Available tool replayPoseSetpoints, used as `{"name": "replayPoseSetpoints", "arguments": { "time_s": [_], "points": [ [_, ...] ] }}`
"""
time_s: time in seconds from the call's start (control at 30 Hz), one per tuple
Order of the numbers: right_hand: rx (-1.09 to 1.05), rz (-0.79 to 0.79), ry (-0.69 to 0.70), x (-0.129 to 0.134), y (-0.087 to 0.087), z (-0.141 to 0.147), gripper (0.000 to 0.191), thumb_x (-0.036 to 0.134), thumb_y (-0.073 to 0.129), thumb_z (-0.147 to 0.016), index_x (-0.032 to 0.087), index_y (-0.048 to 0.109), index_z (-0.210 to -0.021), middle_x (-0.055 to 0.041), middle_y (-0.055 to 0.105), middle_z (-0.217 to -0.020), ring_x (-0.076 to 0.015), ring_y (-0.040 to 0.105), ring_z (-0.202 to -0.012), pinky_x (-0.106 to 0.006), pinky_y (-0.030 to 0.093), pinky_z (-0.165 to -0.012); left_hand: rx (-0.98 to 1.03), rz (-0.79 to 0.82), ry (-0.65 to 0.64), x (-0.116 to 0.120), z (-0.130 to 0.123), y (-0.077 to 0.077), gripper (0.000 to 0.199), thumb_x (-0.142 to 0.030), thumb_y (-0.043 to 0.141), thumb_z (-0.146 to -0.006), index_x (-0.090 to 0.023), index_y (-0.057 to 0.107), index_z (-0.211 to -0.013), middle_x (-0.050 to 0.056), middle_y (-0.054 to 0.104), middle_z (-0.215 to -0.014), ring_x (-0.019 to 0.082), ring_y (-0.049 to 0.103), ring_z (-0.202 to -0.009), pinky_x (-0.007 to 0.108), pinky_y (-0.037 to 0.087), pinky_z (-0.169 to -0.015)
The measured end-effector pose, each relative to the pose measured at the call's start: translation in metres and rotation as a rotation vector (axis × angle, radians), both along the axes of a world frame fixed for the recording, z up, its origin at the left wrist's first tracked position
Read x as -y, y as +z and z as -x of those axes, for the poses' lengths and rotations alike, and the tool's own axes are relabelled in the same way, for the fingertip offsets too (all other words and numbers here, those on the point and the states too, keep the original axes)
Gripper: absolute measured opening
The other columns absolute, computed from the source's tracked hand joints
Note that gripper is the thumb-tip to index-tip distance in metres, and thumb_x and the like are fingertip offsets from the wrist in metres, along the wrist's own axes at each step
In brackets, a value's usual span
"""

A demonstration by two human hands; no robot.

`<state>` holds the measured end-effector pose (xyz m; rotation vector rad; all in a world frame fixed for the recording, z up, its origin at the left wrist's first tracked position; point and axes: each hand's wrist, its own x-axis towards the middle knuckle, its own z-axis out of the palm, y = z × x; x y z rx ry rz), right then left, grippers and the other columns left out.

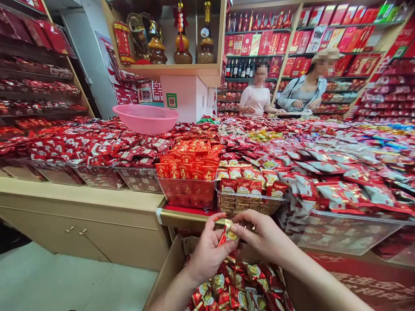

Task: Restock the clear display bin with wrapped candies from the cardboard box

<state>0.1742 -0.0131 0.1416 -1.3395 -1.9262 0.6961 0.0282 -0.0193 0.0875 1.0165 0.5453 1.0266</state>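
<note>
Both of my hands pinch one small red and gold candy packet (228, 232) above an open cardboard box. My left hand (210, 246) grips its lower left side, and my right hand (259, 231) has thumb and fingers on its upper right edge. Beneath them, the cardboard box (168, 270) holds many similar red and gold packets (238, 298). Just beyond my hands stands a clear bin (251, 202) of packets marked "DURIAN". To its left is a clear bin (186, 192) of bright red packets.
More clear bins of wrapped sweets line the counter (129, 196) on both sides. A pink basket (145, 121) sits on the sweets at the back left. Two people (256, 97) (303, 93) stand behind the display, before stocked shelves.
</note>
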Motion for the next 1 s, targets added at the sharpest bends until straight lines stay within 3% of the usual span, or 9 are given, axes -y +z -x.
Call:
{"name": "replayPoseSetpoints", "arguments": {
  "time_s": [0.1,0.2,0.43,0.53,0.63,0.77,0.9,1.0],
  "points": [
    [-0.236,0.133,-0.018,0.002,-0.023,-0.001,0.021,0.039,0.05,-0.07,0.018,0.054,-0.067,0.0005,0.057,-0.06,-0.0131,0.052,-0.057,-0.024,0.04,-0.054,-0.003,0.002,-0.041,0.0,-0.006,0.004,0.05,-0.025,0.06,-0.07,-0.022,0.029,-0.109,0.002,0.062,-0.076,0.014,0.059,-0.065,0.028,0.043,-0.063],
    [-0.424,0.26,-0.018,-0.001,-0.031,-0.008,0.023,0.04,0.05,-0.07,0.018,0.05,-0.068,0.0021,0.055,-0.057,-0.0111,0.05,-0.05,-0.023,0.04,-0.049,-0.047,0.025,-0.041,0.001,-0.009,0.001,0.047,-0.03,0.054,-0.074,-0.022,0.029,-0.113,0.003,0.063,-0.072,0.013,0.059,-0.06,0.025,0.042,-0.058],
    [-0.458,0.215,-0.037,0.003,-0.034,-0.013,0.022,0.037,0.053,-0.07,0.015,0.052,-0.068,0.0021,0.054,-0.061,-0.009,0.048,-0.055,-0.021,0.039,-0.052,-0.088,0.009,0.01,0.007,-0.013,-0.002,0.046,-0.031,0.047,-0.078,-0.019,0.026,-0.117,0.004,0.063,-0.069,0.014,0.059,-0.057,0.024,0.042,-0.054],
    [-0.444,0.243,-0.044,0.006,-0.032,-0.013,0.022,0.038,0.05,-0.072,0.016,0.05,-0.067,0.0015,0.053,-0.059,-0.0092,0.047,-0.051,-0.021,0.038,-0.047,-0.111,-0.001,0.025,0.01,-0.012,0.001,0.049,-0.028,0.049,-0.077,-0.02,0.024,-0.119,0.003,0.062,-0.071,0.014,0.059,-0.062,0.024,0.042,-0.059],
    [-0.381,0.163,-0.013,0.009,-0.026,-0.017,0.016,0.032,0.05,-0.072,0.016,0.051,-0.068,0.0014,0.053,-0.061,-0.0099,0.048,-0.055,-0.021,0.039,-0.05,-0.196,-0.029,0.021,0.011,-0.007,0.006,0.054,-0.027,0.052,-0.075,-0.021,0.023,-0.12,0.003,0.061,-0.074,0.014,0.058,-0.062,0.025,0.041,-0.059],
    [-0.257,0.124,0.144,0.013,-0.016,-0.022,0.023,0.025,0.056,-0.068,0.02,0.054,-0.09,-0.0001,0.059,-0.079,-0.0118,0.051,-0.067,-0.023,0.042,-0.06,-0.348,-0.119,-0.013,0.01,-0.002,0.014,0.051,-0.026,0.053,-0.074,-0.023,0.029,-0.119,0.002,0.058,-0.076,0.012,0.055,-0.063,0.026,0.041,-0.061],
    [-0.221,0.255,0.166,0.018,-0.013,-0.022,0.016,0.031,0.056,-0.068,0.018,0.055,-0.076,0.0011,0.058,-0.065,-0.0105,0.051,-0.055,-0.021,0.041,-0.05,-0.306,-0.117,0.041,0.01,-0.004,0.016,0.045,-0.028,0.053,-0.074,-0.022,0.031,-0.113,0.0,0.056,-0.07,0.011,0.053,-0.06,0.024,0.041,-0.058],
    [-0.263,0.336,0.169,0.015,0.005,-0.027,0.022,0.035,0.058,-0.066,0.016,0.053,-0.073,0.0014,0.056,-0.06,-0.0086,0.05,-0.049,-0.019,0.039,-0.044,-0.261,-0.109,0.087,0.009,-0.003,0.017,0.036,-0.035,0.046,-0.077,-0.021,0.033,-0.108,-0.002,0.055,-0.064,0.01,0.052,-0.055,0.021,0.037,-0.052]
  ]
}}
